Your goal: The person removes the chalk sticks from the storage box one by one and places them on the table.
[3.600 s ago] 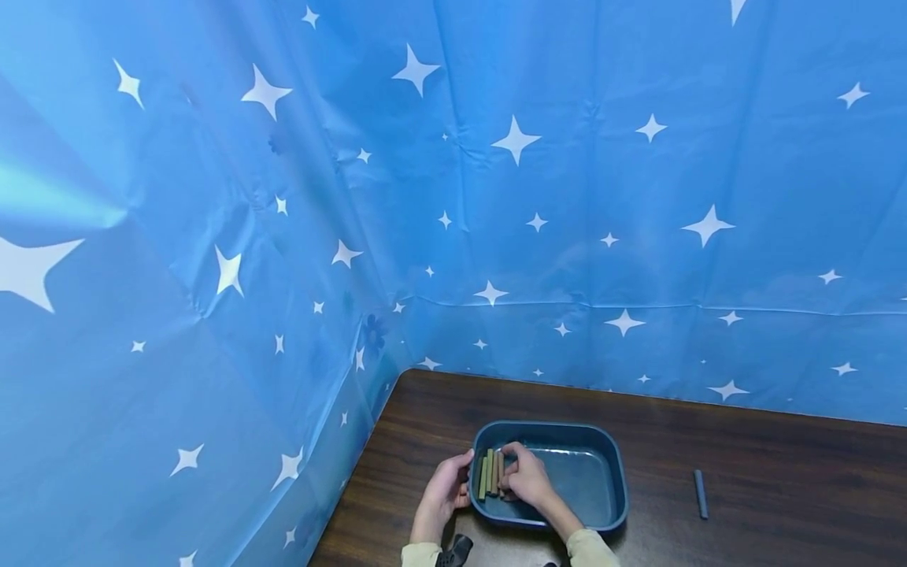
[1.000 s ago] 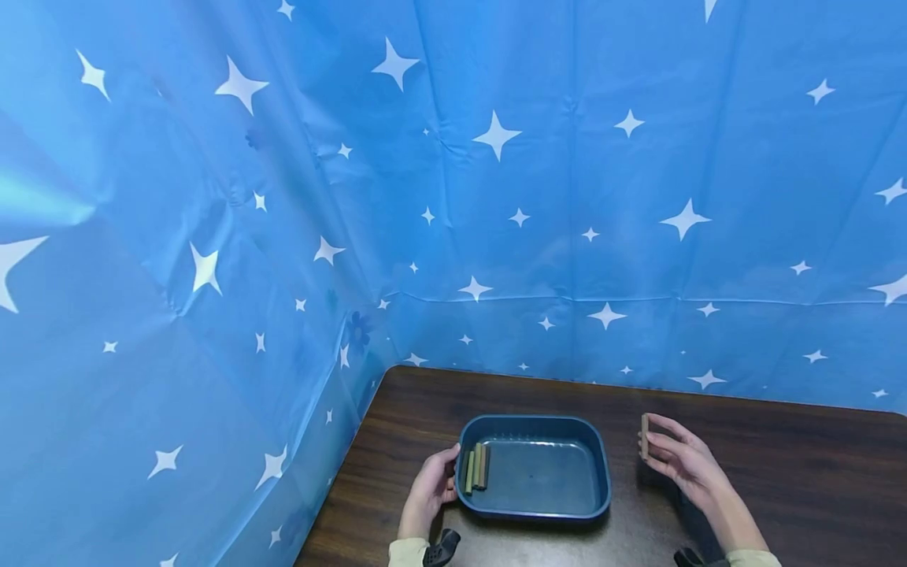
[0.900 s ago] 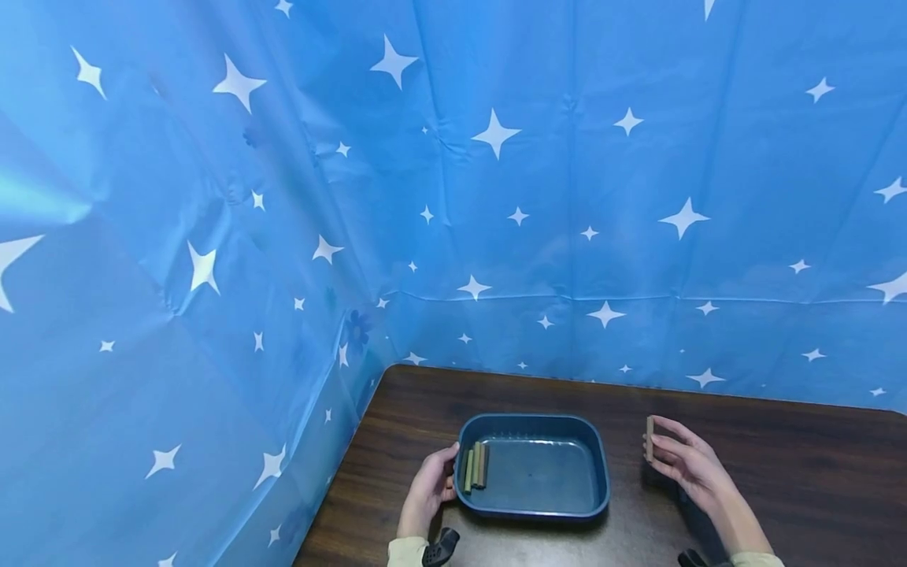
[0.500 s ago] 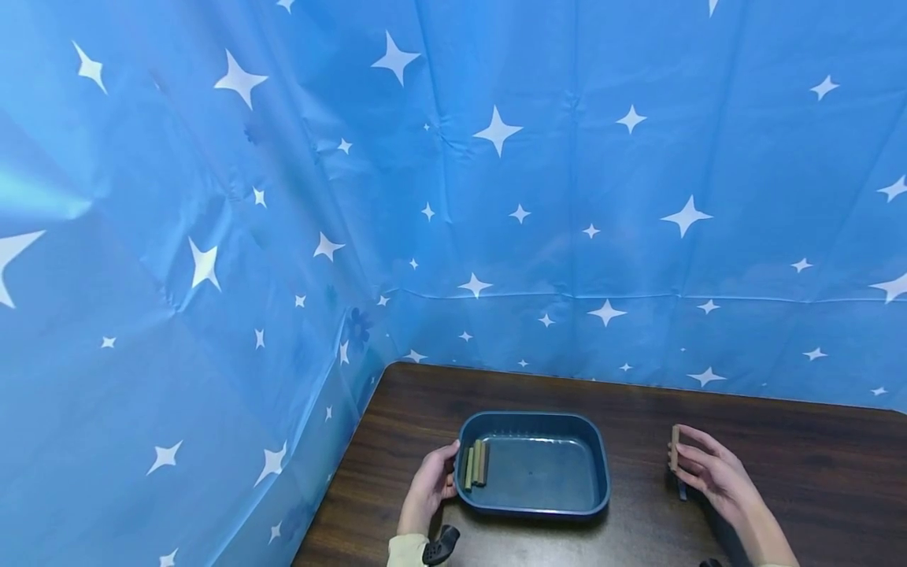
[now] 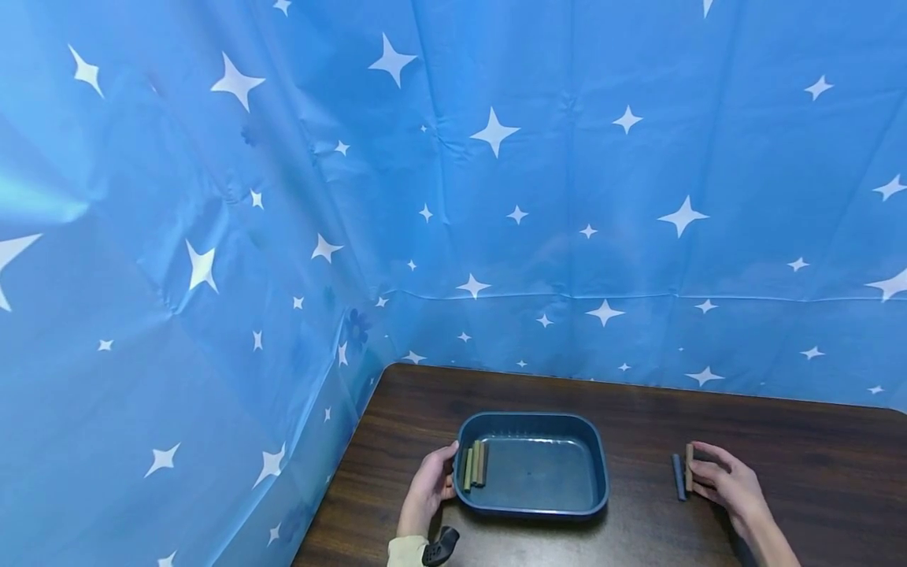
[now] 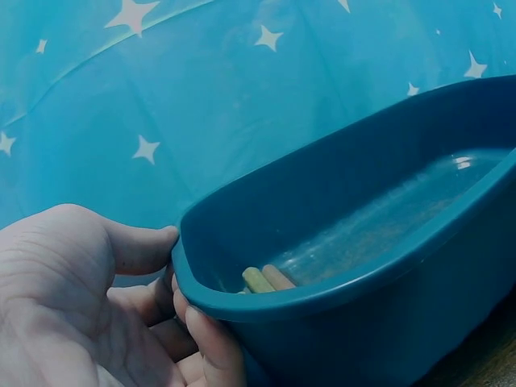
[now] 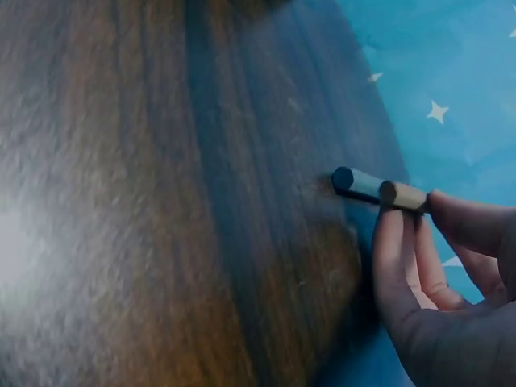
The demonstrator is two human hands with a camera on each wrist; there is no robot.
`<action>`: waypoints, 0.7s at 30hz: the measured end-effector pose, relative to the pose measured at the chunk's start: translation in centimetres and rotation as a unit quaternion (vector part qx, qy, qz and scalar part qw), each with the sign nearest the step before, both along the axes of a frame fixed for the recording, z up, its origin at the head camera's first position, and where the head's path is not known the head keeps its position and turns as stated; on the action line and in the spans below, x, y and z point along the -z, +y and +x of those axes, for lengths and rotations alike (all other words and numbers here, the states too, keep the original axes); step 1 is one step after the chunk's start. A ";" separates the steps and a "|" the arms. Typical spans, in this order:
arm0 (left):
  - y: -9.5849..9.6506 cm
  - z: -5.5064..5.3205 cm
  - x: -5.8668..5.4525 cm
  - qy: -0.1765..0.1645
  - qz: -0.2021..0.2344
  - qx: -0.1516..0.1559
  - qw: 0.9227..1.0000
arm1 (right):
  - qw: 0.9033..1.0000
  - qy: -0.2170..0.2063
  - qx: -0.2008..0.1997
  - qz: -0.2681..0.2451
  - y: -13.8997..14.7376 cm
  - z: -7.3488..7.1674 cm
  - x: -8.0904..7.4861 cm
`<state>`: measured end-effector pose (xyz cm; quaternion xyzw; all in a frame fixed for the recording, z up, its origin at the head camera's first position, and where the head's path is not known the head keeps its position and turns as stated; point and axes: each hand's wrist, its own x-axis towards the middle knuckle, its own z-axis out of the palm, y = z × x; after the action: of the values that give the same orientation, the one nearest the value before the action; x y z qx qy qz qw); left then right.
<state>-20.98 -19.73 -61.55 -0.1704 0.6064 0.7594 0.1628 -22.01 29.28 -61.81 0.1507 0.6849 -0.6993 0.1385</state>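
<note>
My left hand (image 5: 427,484) holds the left end of a blue plastic basin (image 5: 538,514), thumb at the rim and fingers against the outer wall. Several green and brown chalk-like sticks (image 5: 476,465) lie side by side inside, at that left end. Over to the right, my right hand (image 5: 733,488) pinches a brown chalk-like stick (image 5: 690,468) between thumb and fingers. Just left of it on the table lies a dark blue chalk-like stick (image 5: 679,477). In the right wrist view, the end of the brown stick (image 7: 403,196) appears right beside the blue one (image 7: 355,184).
The dark wooden table (image 5: 638,425) carries the basin and the sticks. A blue sheet with white stars (image 5: 567,197) hangs behind the table and along its left side. A black device (image 5: 441,545) is worn at the left wrist.
My right hand has taken a brown stick out of the basin and carried it rightward, then down beside the blue stick. The left hand has stayed at the basin.
</note>
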 end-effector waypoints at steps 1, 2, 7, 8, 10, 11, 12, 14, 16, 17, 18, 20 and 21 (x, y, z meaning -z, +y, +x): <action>0.0 0.0 0.0 0.000 0.002 0.001 1.000 | 1.000 0.009 -0.002 0.029 -0.1 0.0 0.0; 0.0 0.0 0.0 0.001 0.003 0.002 1.000 | 0.998 0.019 -0.004 0.056 -0.3 0.0 0.1; -0.1 0.1 -0.1 0.004 0.007 0.005 1.000 | 0.981 0.071 -0.005 0.181 -1.2 0.2 0.3; -0.1 0.1 -0.1 0.005 0.007 0.005 1.000 | 0.974 0.085 -0.007 0.208 -1.4 0.2 0.3; -0.1 0.1 -0.2 0.005 0.006 0.003 1.000 | 0.958 0.113 -0.016 0.265 -1.7 0.1 0.4; 0.0 0.1 -0.2 0.005 0.006 0.003 1.000 | 0.948 0.123 -0.022 0.292 -1.8 0.0 0.4; 0.0 0.1 -0.2 0.005 0.005 0.003 1.000 | 0.940 0.130 -0.029 0.313 -1.9 0.0 0.5; 0.0 0.2 -0.1 0.008 0.005 0.004 1.000 | 0.926 0.142 -0.041 0.348 -2.0 -0.1 0.4; 0.0 0.2 -0.1 0.010 0.007 0.006 1.000 | 0.921 0.142 -0.045 0.361 -2.1 -0.2 0.4; 0.0 0.2 -0.1 0.012 0.006 0.006 1.000 | 0.920 0.140 -0.045 0.363 -2.2 -0.2 0.4; 0.0 0.2 -0.1 0.014 0.007 0.007 1.000 | 0.920 0.138 -0.042 0.363 -2.3 -0.3 0.4; 0.0 0.2 0.0 0.016 0.007 0.007 1.000 | 0.920 0.137 -0.039 0.365 -2.4 -0.2 0.4; 0.0 0.2 0.0 0.016 0.008 0.007 1.000 | 0.919 0.138 -0.039 0.366 -2.4 -0.2 0.4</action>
<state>-20.82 -19.74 -61.51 -0.1526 0.6044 0.7654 0.1600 -22.21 26.92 -62.21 0.0661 0.9108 -0.4075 0.0050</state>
